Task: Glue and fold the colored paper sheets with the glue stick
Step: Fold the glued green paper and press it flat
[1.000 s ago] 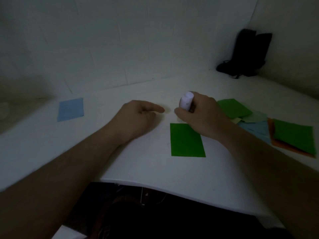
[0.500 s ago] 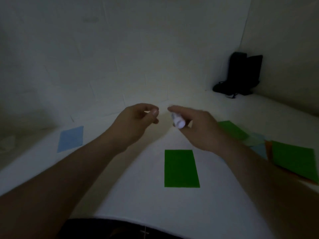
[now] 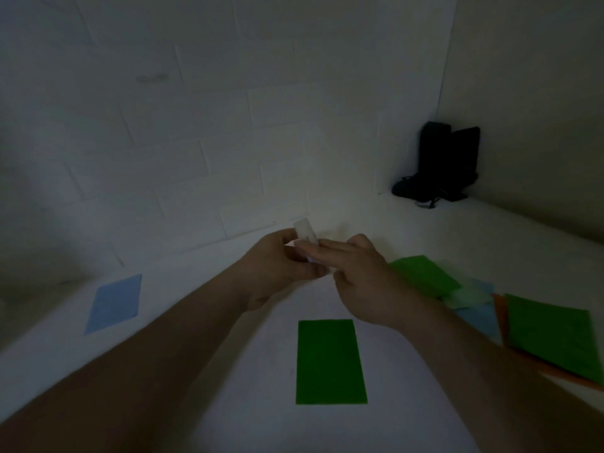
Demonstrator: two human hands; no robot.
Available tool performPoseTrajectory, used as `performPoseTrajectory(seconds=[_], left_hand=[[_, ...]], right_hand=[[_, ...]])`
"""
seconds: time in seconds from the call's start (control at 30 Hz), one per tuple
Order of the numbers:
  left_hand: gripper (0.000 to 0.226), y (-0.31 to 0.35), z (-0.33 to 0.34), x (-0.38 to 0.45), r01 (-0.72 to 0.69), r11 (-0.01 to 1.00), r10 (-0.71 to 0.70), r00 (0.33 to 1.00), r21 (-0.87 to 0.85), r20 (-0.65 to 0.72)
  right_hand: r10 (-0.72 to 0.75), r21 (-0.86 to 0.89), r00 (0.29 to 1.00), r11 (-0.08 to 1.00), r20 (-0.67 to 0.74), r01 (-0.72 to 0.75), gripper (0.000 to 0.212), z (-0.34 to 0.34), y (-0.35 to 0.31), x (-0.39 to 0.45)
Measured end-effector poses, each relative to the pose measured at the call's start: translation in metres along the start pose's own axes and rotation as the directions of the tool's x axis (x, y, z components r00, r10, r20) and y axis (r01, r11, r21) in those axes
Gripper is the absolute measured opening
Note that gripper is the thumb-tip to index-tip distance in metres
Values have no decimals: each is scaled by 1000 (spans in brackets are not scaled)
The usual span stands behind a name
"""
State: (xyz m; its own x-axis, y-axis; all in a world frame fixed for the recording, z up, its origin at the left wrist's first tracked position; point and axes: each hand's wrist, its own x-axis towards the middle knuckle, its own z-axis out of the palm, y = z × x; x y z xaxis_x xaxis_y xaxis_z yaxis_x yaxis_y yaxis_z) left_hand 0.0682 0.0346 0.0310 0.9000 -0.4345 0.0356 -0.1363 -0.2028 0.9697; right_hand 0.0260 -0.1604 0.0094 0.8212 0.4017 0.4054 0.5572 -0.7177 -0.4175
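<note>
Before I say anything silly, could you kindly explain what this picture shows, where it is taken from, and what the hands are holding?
There is no machine here: a person works with two bare hands, and one wide-angle camera on their head looks forward and down at them. The left hand and right hand meet above a white table, and both have fingers on a small white glue stick; the picture is dim and blurred, so I cannot tell whether its cap is on. On the table below the hands lies a single green sheet. A blue sheet lies alone to the left. To the right sits a loose pile of colored sheets, green, blue and orange, overlapping. A black object stands in the far corner.
</note>
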Motion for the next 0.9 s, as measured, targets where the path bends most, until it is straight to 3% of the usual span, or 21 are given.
performPoseTrajectory(seconds=[0.07,0.13,0.2,0.3,0.4,0.47,0.6,0.67,0.77,0.9], left_hand=[[46,-3,-1,4,8,998,-3,996,56,-88],[41,-6,-5,7,33,950,43,971,312,-234],[28,-8,-11,9,61,840,136,938,539,-319],[23,-10,-18,12,91,800,165,917,593,-362],[24,-15,-20,17,117,747,147,931,654,-335],[33,-18,-22,20,131,743,107,945,656,-310],[40,-20,-22,23,125,712,101,956,691,-277],[40,-22,-21,24,116,695,111,958,709,-266],[57,-22,-28,21,93,695,101,969,713,-225],[85,-9,-42,1,27,877,-3,999,480,-51]], right_hand=[[9,-9,1000,1000,9,-9,83,-5,-1,-1],[5,-74,999,997,-38,-8,65,-14,6,-1],[31,-84,981,995,-191,-48,43,-25,21,-2],[249,-77,913,955,-323,-288,26,-48,49,-10],[499,-169,846,832,-189,-529,20,-70,64,-27],[614,-154,785,770,-80,-619,38,-76,66,-33],[659,-188,752,741,16,-645,81,-68,69,-35],[675,-173,738,729,19,-662,92,-65,69,-34],[671,-126,741,736,5,-666,101,-65,70,-34],[679,-84,734,731,-8,-677,119,-66,67,-31]])
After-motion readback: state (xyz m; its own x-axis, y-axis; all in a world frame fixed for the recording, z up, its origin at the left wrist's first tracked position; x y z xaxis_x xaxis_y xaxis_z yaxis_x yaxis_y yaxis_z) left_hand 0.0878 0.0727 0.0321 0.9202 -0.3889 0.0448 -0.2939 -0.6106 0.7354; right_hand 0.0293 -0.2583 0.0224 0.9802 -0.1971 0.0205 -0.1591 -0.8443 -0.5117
